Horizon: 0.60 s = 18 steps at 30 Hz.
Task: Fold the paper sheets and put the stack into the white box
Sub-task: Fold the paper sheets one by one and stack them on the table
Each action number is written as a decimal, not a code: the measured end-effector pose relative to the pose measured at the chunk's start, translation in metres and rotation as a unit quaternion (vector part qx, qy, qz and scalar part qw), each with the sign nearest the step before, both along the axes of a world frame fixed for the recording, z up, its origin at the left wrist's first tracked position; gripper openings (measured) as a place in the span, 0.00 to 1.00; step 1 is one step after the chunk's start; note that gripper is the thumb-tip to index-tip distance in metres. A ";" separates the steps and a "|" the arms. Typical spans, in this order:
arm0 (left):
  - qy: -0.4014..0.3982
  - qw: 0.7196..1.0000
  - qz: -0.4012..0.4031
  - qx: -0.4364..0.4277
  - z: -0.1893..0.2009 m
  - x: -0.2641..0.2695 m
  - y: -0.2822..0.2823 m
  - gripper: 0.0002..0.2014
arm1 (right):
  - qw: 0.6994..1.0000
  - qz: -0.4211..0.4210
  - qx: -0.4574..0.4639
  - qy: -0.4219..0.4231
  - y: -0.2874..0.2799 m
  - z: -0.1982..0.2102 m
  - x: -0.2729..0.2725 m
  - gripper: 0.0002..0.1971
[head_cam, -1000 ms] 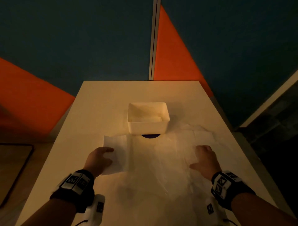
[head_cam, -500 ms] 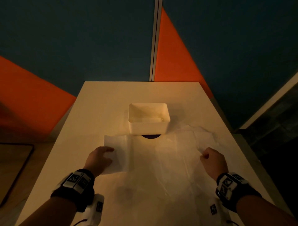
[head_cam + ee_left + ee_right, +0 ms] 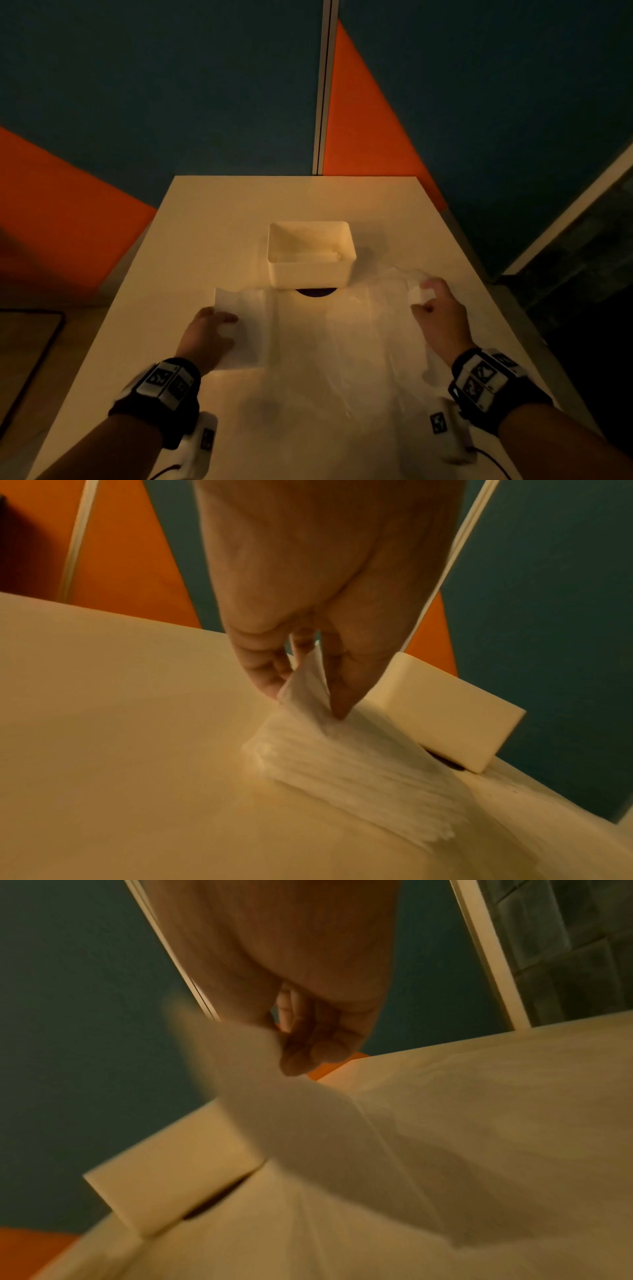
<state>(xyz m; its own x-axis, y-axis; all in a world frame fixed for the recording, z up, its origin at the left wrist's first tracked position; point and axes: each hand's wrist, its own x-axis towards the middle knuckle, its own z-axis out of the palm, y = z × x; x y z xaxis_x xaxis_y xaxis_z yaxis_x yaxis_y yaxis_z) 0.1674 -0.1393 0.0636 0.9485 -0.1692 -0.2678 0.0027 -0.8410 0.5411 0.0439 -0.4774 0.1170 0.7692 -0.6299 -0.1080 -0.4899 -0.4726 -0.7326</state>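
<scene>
A thin white paper sheet [image 3: 342, 329] lies spread over the table in front of the white box [image 3: 310, 274]. My left hand [image 3: 219, 325] pinches the sheet's left edge, where it lies doubled over [image 3: 308, 691]. My right hand [image 3: 428, 298] pinches the sheet's far right corner and lifts it off the table; in the right wrist view the raised flap [image 3: 240, 1074] hangs from the fingers. The white box [image 3: 445, 723] stands open-topped just beyond the sheet, with something pale lying in its bottom.
The white table [image 3: 222, 212] is narrow, its side edges close beside both hands. A dark round spot [image 3: 317, 291] shows at the box's near base. Blue and orange wall panels stand behind the table. The room is dim.
My right hand curled from flat on the sheet, moved away and to the right, and took hold of the far right corner, lifting it. The left hand stayed at the left edge.
</scene>
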 end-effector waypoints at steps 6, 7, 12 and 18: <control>-0.087 0.993 -0.055 0.065 0.024 -0.012 -0.023 0.25 | 0.979 0.049 0.182 -0.079 0.021 0.033 0.011 0.21; -0.097 0.992 -0.080 0.025 0.031 -0.014 -0.031 0.23 | 0.973 0.061 0.205 -0.085 0.024 0.038 0.013 0.20; 0.104 0.957 -0.063 -0.263 0.059 -0.029 -0.068 0.15 | 0.936 0.113 0.313 -0.117 0.043 0.065 0.021 0.16; 0.290 0.851 -0.042 -0.436 0.068 -0.038 -0.085 0.22 | 0.862 0.150 0.447 -0.187 0.056 0.084 0.024 0.16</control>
